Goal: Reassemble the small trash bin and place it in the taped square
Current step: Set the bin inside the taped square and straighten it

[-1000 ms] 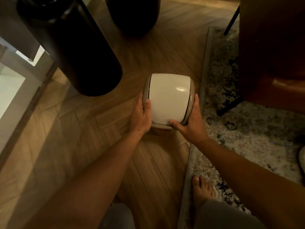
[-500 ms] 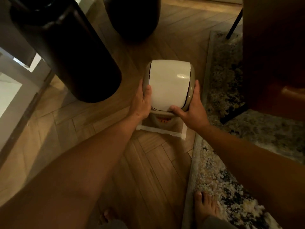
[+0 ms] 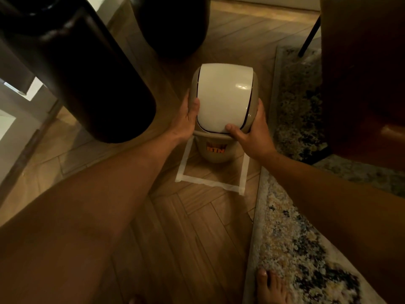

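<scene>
A small beige trash bin [image 3: 215, 150] with an orange label stands on the wooden floor inside a square of white tape [image 3: 210, 183]. Its white swing lid [image 3: 223, 97] sits in a beige lid frame on top of the bin. My left hand [image 3: 186, 119] grips the left side of the lid frame, thumb resting on the lid's edge. My right hand [image 3: 252, 132] holds the right side, thumb pressed on the lid's near edge. The far side of the tape square is hidden behind the bin.
A tall dark cylinder [image 3: 83, 69] looms at the left, a second dark round object [image 3: 173, 25] behind the bin. A patterned rug [image 3: 291, 249] borders the tape on the right, with a brown chair [image 3: 363, 73] on it. My bare foot [image 3: 270, 286] rests on the rug's edge.
The bin has moved away from me and sits lower, so its body and label now show and the tape square has come into view. Both hands stayed on the lid.
</scene>
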A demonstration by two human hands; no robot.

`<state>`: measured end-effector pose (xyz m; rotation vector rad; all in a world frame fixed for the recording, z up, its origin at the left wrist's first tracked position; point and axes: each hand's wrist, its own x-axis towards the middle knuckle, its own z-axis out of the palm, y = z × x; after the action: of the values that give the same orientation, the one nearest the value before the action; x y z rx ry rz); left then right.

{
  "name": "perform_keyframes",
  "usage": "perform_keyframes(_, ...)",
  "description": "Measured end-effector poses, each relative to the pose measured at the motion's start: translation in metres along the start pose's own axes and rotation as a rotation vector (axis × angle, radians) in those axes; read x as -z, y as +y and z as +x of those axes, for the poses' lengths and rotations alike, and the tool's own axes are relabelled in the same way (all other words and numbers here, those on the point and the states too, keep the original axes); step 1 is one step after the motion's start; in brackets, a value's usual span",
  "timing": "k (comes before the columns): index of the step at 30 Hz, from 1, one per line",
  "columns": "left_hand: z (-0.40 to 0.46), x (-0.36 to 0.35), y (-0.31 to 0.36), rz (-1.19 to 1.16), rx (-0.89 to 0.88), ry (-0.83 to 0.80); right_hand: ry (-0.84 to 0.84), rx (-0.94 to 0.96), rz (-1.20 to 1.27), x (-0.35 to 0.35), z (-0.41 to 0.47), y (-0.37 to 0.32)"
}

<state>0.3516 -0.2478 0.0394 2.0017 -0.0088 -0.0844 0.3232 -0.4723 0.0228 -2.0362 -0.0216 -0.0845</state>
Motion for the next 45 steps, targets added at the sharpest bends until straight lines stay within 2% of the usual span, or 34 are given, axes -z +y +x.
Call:
perform_keyframes(4, 0.005, 0.001, 0.003, 0.045, 0.012, -0.046, -0.03, -0.028, -0.014, 0.003, 0.009, 0.001)
perform_keyframes(7, 0.019, 0.005, 0.013, 0.021, 0.086, -0.066, -0.092, -0.015, -0.041, 0.016, 0.026, -0.004)
perform_keyframes(9, 0.028, 0.011, 0.016, 0.031, 0.152, -0.05, -0.13, 0.007, -0.075, 0.024, 0.034, -0.006)
perform_keyframes(12, 0.029, 0.019, 0.014, 0.01, 0.146, -0.032, -0.134, -0.021, -0.086, 0.032, 0.032, -0.006)
perform_keyframes(19, 0.002, 0.026, 0.005, 0.06, 0.112, -0.207, -0.271, 0.027, -0.03, 0.035, 0.011, -0.01)
perform_keyframes(23, -0.008, 0.033, 0.003, 0.152, 0.083, -0.286, -0.298, 0.032, -0.157, 0.036, -0.004, -0.007)
perform_keyframes(28, -0.015, 0.041, 0.002, 0.304, 0.191, -0.255, -0.283, -0.043, -0.219, 0.041, -0.016, -0.01)
perform_keyframes(35, -0.027, 0.042, 0.002, 0.351, 0.132, -0.263, -0.289, -0.196, -0.218, 0.05, -0.033, -0.012)
perform_keyframes(40, -0.034, 0.046, 0.001, 0.388, 0.102, -0.288, -0.33, -0.155, -0.293, 0.059, -0.042, -0.016)
perform_keyframes(45, -0.037, 0.042, 0.004, 0.404, 0.098, -0.242, -0.356, -0.176, -0.36, 0.055, -0.036, -0.019)
